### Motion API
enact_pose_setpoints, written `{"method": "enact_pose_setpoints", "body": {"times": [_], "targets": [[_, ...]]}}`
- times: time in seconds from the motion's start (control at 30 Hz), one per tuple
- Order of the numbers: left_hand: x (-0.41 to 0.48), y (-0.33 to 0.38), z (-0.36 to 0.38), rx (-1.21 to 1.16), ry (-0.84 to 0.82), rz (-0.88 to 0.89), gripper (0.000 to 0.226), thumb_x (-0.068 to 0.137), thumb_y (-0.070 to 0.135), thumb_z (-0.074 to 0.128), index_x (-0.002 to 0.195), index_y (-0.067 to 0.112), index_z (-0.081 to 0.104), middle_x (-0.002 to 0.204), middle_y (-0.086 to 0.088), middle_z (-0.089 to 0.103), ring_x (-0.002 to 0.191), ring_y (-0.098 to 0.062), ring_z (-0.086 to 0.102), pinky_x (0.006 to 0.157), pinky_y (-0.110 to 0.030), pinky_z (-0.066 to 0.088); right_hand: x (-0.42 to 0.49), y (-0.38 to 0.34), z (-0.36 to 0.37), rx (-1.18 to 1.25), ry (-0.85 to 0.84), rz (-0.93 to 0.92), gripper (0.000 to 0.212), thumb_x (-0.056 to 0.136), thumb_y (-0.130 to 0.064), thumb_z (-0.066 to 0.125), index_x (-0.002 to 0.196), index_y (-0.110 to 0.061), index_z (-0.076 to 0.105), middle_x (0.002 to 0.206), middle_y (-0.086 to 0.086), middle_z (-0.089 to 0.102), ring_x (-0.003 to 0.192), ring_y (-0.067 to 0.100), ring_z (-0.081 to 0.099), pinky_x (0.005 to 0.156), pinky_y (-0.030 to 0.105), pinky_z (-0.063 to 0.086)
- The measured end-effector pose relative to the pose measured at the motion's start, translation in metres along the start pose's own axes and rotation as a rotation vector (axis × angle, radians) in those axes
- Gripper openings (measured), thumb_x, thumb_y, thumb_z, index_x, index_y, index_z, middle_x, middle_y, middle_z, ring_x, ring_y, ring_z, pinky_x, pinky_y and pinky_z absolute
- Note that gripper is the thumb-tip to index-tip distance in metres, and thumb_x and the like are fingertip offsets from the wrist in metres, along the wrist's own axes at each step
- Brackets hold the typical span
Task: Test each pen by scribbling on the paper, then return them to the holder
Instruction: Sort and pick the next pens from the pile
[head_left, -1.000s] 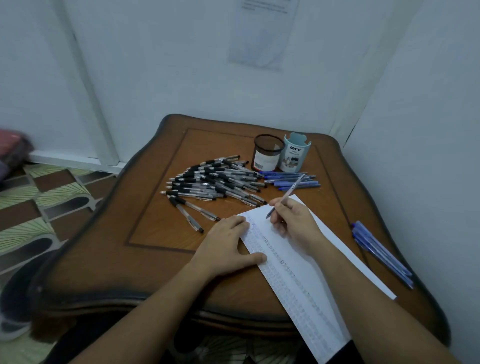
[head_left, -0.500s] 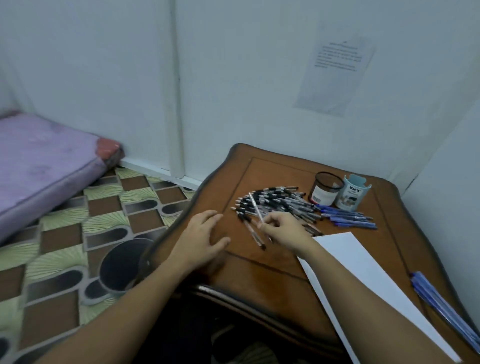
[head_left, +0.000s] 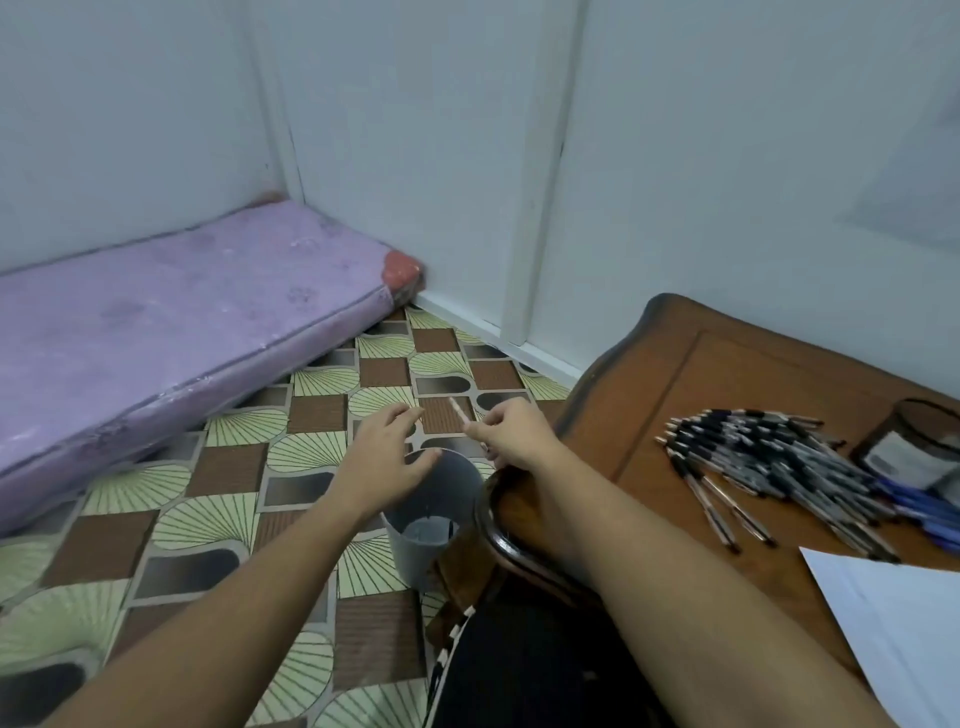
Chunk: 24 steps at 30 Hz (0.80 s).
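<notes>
My right hand (head_left: 511, 434) pinches a thin clear pen (head_left: 459, 409) off the table's left edge, above a grey bin (head_left: 434, 512) on the floor. My left hand (head_left: 387, 454) hovers open with spread fingers over the bin's rim. On the brown wooden table (head_left: 670, 379) lies a pile of black-and-clear pens (head_left: 769, 462). A dark holder (head_left: 917, 449) stands at the right edge of view, with blue pens (head_left: 919, 506) in front of it. A corner of the white paper (head_left: 893, 618) shows at the lower right.
A purple mattress (head_left: 171, 322) lies on the patterned tile floor (head_left: 208, 509) to the left, against pale walls. The table's raised curved rim (head_left: 506, 535) sits between my right forearm and the bin. Something dark is on my lap at the bottom.
My view swung left from the table to the floor. Both hands moved off the table's left edge; my right hand carried the pen over the grey bin, and my left hand lifted above it.
</notes>
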<state>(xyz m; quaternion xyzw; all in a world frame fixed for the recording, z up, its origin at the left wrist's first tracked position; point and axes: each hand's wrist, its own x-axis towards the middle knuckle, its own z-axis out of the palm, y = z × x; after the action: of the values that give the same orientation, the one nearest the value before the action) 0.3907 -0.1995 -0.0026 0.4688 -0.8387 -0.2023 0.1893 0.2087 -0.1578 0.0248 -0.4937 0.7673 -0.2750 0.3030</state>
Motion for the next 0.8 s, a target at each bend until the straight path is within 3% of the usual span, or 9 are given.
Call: {"method": "enact_pose_setpoints", "body": {"times": [0.13,0.3,0.37,0.43,0.57,0.67,0.8], "targets": [[0.006,-0.004,-0.001,0.008,-0.013,-0.015,0.063,0.094,0.046,0.057,0.148,0.02,0.039,0.154,-0.002,0.035,0.142,-0.02,0.026,0.116,-0.041,0.025,0.006,-0.004,0.006,-0.193,-0.047,-0.018,0.031,0.094,-0.035,0.066,0.101,-0.005,0.068,0.091,0.01,0.069,0.086,0.025,0.068,0.077,0.034,0.054],[0.012,0.018,0.006,-0.022,-0.029,0.052,0.062,0.093,0.046,0.057,0.148,0.021,0.04,0.152,-0.002,0.037,0.141,-0.018,0.028,0.115,-0.04,0.027,-0.008,0.012,-0.015,-0.113,0.032,-0.063,0.019,0.095,-0.026,0.065,0.106,-0.012,0.071,0.104,0.003,0.069,0.095,0.02,0.065,0.088,0.036,0.055],[0.014,0.037,0.01,-0.03,-0.033,0.102,0.062,0.093,0.045,0.059,0.147,0.02,0.041,0.151,-0.002,0.038,0.14,-0.018,0.029,0.115,-0.038,0.026,-0.021,0.023,-0.035,-0.079,0.094,-0.084,0.014,0.094,-0.024,0.065,0.104,-0.016,0.071,0.103,-0.001,0.068,0.09,0.016,0.064,0.085,0.033,0.054],[0.017,0.06,0.017,-0.03,-0.038,0.149,0.063,0.093,0.044,0.059,0.147,0.018,0.042,0.152,-0.003,0.038,0.14,-0.02,0.03,0.115,-0.037,0.025,-0.035,0.038,-0.059,-0.08,0.153,-0.095,0.012,0.095,-0.023,0.063,0.102,-0.019,0.072,0.098,-0.007,0.065,0.088,0.01,0.06,0.079,0.026,0.048],[0.021,0.117,0.042,-0.031,-0.065,0.272,0.061,0.092,0.045,0.059,0.145,0.017,0.045,0.148,-0.004,0.042,0.137,-0.023,0.036,0.114,-0.038,0.028,-0.066,0.083,-0.113,-0.085,0.295,-0.062,0.011,0.094,-0.022,0.064,0.098,-0.017,0.073,0.093,-0.007,0.067,0.089,0.01,0.06,0.077,0.025,0.044],[0.016,0.17,0.069,-0.065,-0.108,0.374,0.061,0.093,0.043,0.06,0.145,0.016,0.044,0.148,-0.004,0.042,0.136,-0.022,0.036,0.114,-0.033,0.025,-0.097,0.128,-0.153,-0.056,0.411,0.017,0.009,0.095,-0.02,0.064,0.095,-0.016,0.072,0.093,-0.005,0.067,0.089,0.01,0.059,0.075,0.025,0.041],[0.001,0.239,0.113,-0.084,-0.194,0.512,0.061,0.093,0.045,0.058,0.146,0.019,0.042,0.152,0.0,0.038,0.14,-0.018,0.03,0.113,-0.028,0.024,-0.141,0.197,-0.206,-0.08,0.526,0.157,0.01,0.096,-0.013,0.06,0.1,-0.015,0.07,0.092,-0.004,0.063,0.085,0.012,0.056,0.062,0.017,0.039]]}}
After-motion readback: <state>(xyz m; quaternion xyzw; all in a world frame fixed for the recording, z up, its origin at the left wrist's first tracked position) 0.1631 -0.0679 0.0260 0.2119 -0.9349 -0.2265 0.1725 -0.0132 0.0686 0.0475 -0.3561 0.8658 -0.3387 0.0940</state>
